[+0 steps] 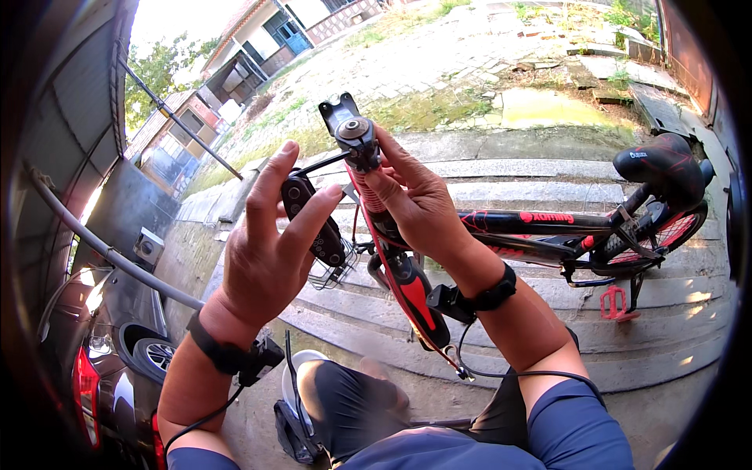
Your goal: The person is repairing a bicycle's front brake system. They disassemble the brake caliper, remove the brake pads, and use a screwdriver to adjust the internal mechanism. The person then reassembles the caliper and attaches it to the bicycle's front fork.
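A black folding multi-tool (309,215) sits between the thumb and fingers of my left hand (270,235). Its thin hex key reaches across to the side of a black bicycle stem (356,133). My right hand (415,196) is closed around the stem's lower part, just above the red head tube area, fingertips partly hidden. The stem's front clamp end points away from me, and no handlebar shows in it. Below it, a black and red front mudguard (411,286) points toward me. The black bicycle frame (533,223) with red markings stretches off to the right.
The saddle (662,168) and a red pedal (619,304) are at the right. A dark car (117,345) stands at the left beside a curved grey pipe (117,254). By my knees are a white bucket (294,384) and a black bag (291,431). Paved steps (548,313) lie under the bicycle.
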{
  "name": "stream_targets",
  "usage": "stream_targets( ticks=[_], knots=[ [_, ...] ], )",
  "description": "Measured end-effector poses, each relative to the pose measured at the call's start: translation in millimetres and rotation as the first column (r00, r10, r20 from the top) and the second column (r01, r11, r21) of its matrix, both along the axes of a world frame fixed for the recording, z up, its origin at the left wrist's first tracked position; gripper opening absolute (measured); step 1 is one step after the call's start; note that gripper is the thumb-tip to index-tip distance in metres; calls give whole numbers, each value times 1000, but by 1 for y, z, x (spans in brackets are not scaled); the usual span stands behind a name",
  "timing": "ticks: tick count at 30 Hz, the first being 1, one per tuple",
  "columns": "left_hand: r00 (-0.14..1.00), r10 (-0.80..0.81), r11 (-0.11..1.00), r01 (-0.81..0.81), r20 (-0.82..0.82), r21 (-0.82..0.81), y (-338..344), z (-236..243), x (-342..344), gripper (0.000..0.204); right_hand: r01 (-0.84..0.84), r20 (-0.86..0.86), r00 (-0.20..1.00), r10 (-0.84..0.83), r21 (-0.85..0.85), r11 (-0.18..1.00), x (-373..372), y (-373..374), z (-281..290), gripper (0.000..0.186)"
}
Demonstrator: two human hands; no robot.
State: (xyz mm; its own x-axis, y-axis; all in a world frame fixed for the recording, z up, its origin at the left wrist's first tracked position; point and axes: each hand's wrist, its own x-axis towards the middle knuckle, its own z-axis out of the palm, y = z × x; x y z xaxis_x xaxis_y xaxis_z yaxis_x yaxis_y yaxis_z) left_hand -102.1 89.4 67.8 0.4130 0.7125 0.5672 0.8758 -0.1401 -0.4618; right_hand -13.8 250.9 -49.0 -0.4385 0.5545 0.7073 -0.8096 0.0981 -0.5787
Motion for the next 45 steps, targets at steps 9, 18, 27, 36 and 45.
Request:
stream_targets(
  ticks=[9, 18, 27, 36, 45],
  knots=[
    [932, -34, 999, 19, -362, -45, 11, 16, 6, 42, 39, -28, 999, -39, 6, 999, -2, 1, -1, 57],
    [952, -299, 948, 290, -58, -132, 31, 0, 13, 38, -18, -27, 999, 17, -30, 999, -5, 2, -3, 57],
    [790, -282, 927, 370, 544, -58, 27, 2, 15, 49, -8, -35, 999, 6, -38, 999, -5, 3, -2, 57],
    [532, -315, 897, 438, 786, 63, 28, 6, 6, 50, 21, -37, 999, -21, -4, 1000, -5, 3, -1, 58],
    [478, -313, 860, 509, 821, 32, 29, 10, -1, 51, 52, -29, 998, -52, 1, 999, -7, 3, -3, 58]
  ],
)
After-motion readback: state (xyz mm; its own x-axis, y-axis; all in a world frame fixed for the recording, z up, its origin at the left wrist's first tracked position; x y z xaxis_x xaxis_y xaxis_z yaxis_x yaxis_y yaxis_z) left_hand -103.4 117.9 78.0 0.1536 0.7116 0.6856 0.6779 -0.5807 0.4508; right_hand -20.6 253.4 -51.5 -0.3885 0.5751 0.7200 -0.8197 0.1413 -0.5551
